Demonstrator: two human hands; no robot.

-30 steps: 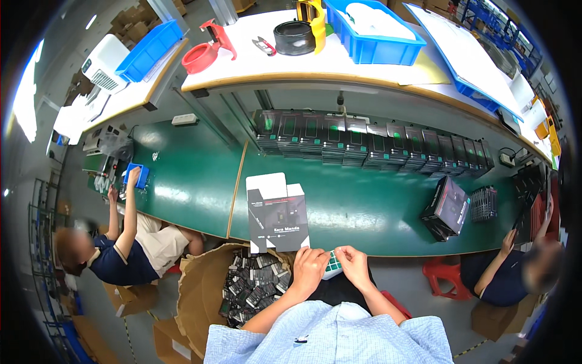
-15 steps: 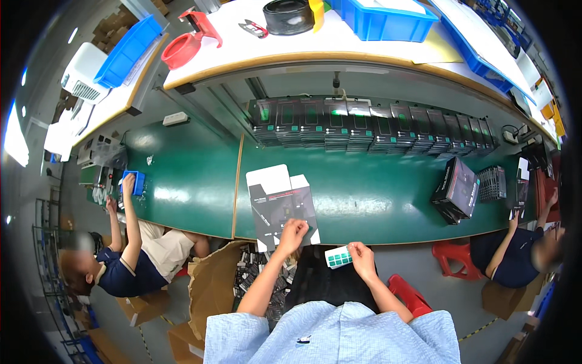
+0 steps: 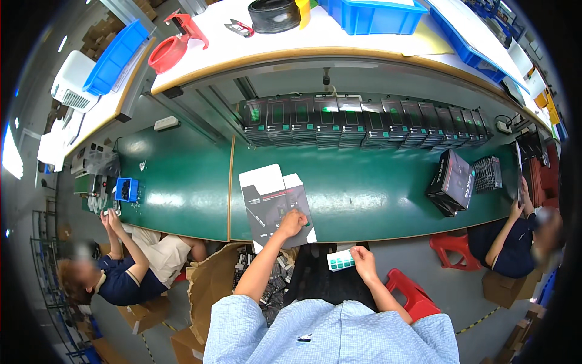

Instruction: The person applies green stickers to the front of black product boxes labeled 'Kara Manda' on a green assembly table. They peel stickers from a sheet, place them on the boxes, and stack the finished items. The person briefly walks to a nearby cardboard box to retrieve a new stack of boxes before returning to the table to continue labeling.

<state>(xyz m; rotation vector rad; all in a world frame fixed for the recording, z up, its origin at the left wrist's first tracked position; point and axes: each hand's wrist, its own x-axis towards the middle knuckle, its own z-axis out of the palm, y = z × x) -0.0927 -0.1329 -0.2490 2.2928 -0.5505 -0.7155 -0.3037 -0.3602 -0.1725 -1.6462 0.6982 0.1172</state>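
Note:
A flattened black carton with white flaps [image 3: 262, 212] lies at the front edge of the green table. My left hand [image 3: 293, 222] rests on its right part, fingers curled closed against the printed face. A small green patch shows beside those fingertips; whatever they hold, if anything, is hidden. Just off the table edge, above my lap, my right hand [image 3: 365, 264] pinches the right end of a white sheet of green stickers [image 3: 341, 261].
Stacked black boxes [image 3: 327, 124] line the table's back under a white shelf [image 3: 242, 54]. A larger black carton [image 3: 451, 182] stands to the right. An open cardboard box [image 3: 209, 276] of small packets is at my left; a red stool [image 3: 409, 294] at my right. Co-workers sit on both sides.
My left hand has moved slightly down onto the carton's face. The right hand still holds the sticker sheet. The left co-worker's hand has left the blue bin; the right co-worker has tilted up a flat carton.

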